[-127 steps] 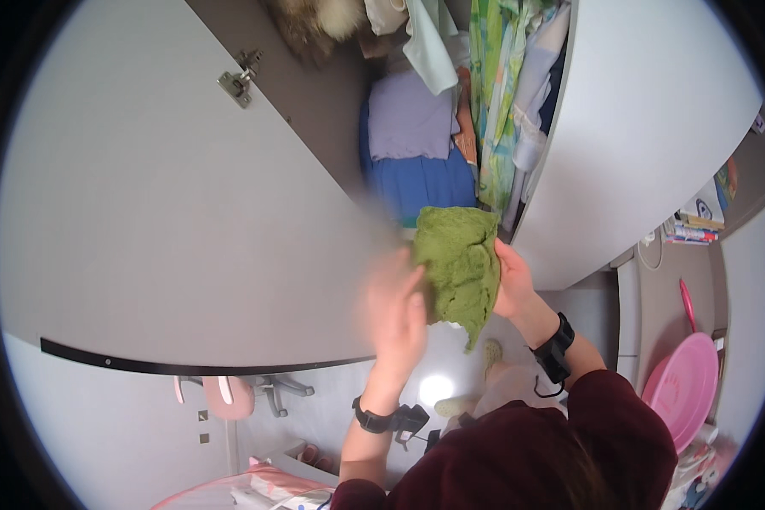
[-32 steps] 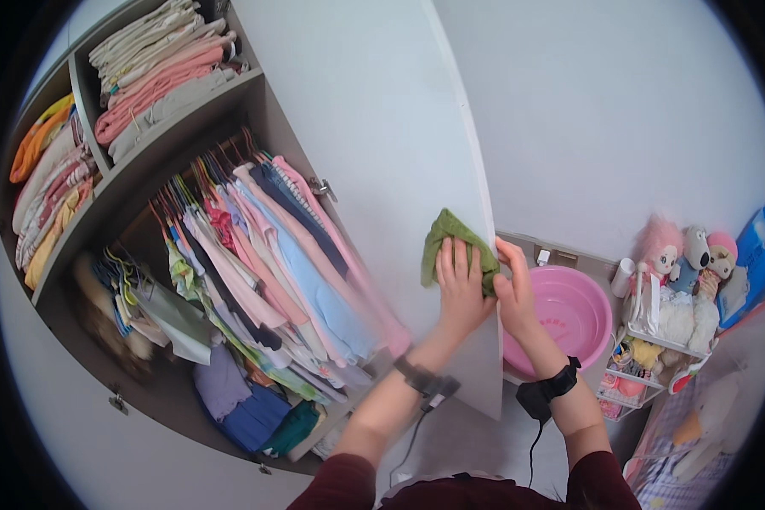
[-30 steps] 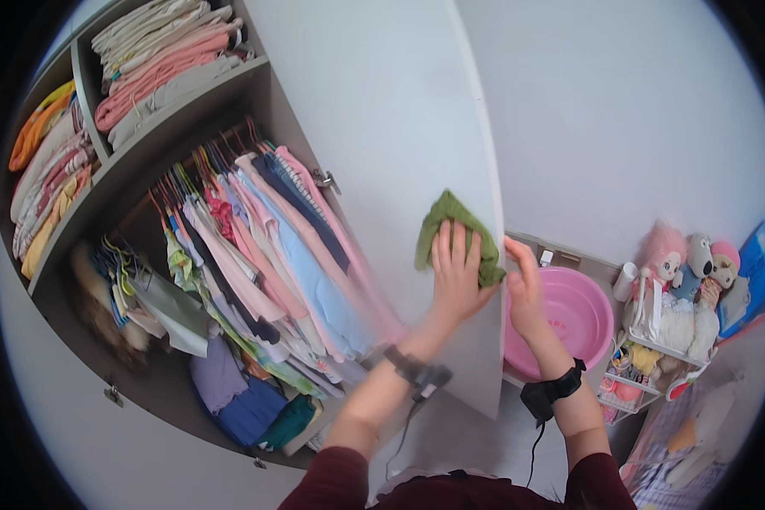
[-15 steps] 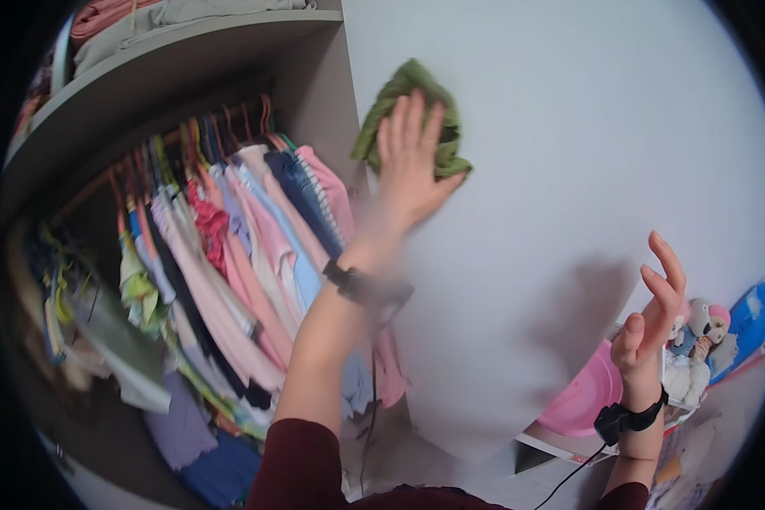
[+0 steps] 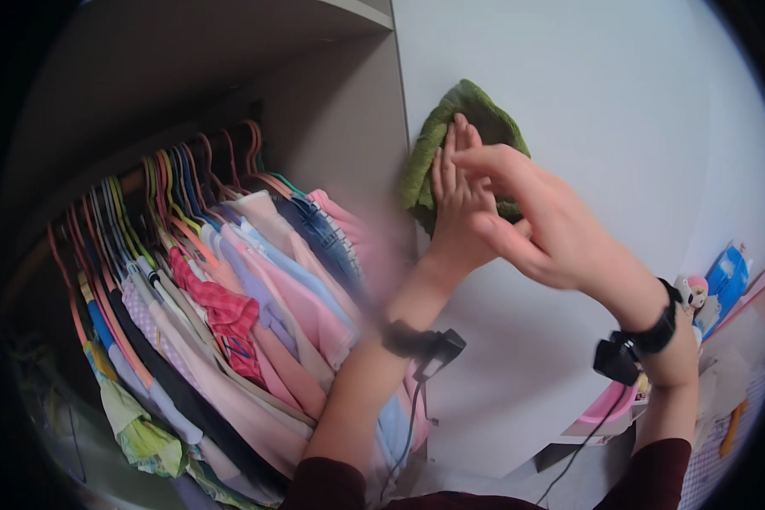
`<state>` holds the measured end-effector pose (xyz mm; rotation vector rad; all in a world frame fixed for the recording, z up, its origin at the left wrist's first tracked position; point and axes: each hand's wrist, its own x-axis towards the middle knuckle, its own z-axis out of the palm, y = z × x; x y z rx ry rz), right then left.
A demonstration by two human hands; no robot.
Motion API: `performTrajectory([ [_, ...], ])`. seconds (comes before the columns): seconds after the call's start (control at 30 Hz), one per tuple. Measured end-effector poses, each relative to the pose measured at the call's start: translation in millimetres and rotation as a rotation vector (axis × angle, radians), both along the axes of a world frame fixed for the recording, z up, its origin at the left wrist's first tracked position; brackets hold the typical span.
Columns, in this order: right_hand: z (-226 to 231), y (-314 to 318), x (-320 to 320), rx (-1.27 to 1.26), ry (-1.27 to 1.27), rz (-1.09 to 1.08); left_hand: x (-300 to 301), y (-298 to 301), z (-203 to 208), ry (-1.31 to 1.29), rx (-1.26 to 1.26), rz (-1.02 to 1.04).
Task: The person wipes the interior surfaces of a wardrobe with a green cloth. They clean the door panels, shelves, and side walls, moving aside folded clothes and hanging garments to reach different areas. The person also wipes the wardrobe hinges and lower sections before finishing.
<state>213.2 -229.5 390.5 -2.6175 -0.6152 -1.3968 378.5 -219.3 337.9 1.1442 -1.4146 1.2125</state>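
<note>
Okay so the left hand [image 5: 466, 204] is lying flat against the green cloth [image 5: 484, 110], fingers straight out and pointing to the far side, palm side down on it, so it looks more like pressing than pinching. The right hand [image 5: 557, 225] is up in front of it, nearer the camera, thumb held off from the bent fingers, and I can't spot anything caught between them. Can't tell if it actually touches the left hand or the cloth, since it just overlaps them from here. What matters most spatially: the cloth sits beyond the left fingertips and off to the far left of the right hand, so the left one is clearly closest to it. Its left edge slants from near left up to a peak on the far side; the hands cover too much of the near right part to call the full long axis. It's spread crumpled on the white door [image 5: 595, 110], right beside the wardrobe's side panel [image 5: 348, 110]. Both wrists wear black bands with cables. Over on the left there's a packed row of clothes [image 5: 238, 331] on coloured hangers, mostly pinks and blues. Near right, past the door, you get a bit of pink basin [image 5: 608, 410] and a blue package [image 5: 726, 285].
</note>
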Motion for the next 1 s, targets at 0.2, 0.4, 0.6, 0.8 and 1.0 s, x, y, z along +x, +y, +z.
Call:
performTrajectory([
  [0.2, 12.8, -26.7, 62.2, -0.138, -0.254, -0.172, 30.4, 34.9, 5.3, -0.03, 0.201, -0.435],
  [0.4, 6.3, -37.6, 72.1, -0.421, -0.4, -0.432, 42.3, 56.2, 14.1, 0.204, -0.015, -0.508],
  [0.6, 49.2, -60.0, 56.3, -0.653, -0.446, -0.662, 16.0, 34.4, 35.2, 0.038, -0.208, -0.151],
  [0.8, 142.5, -121.4, -61.4, -0.629, -0.766, -1.029, -16.7, 30.6, 61.9, -0.116, -0.134, -0.281],
  [1.0, 233.8, -162.8, -101.9, -0.017, -0.812, -0.984, -25.1, 43.6, 97.6, -0.146, -0.154, -0.304],
])
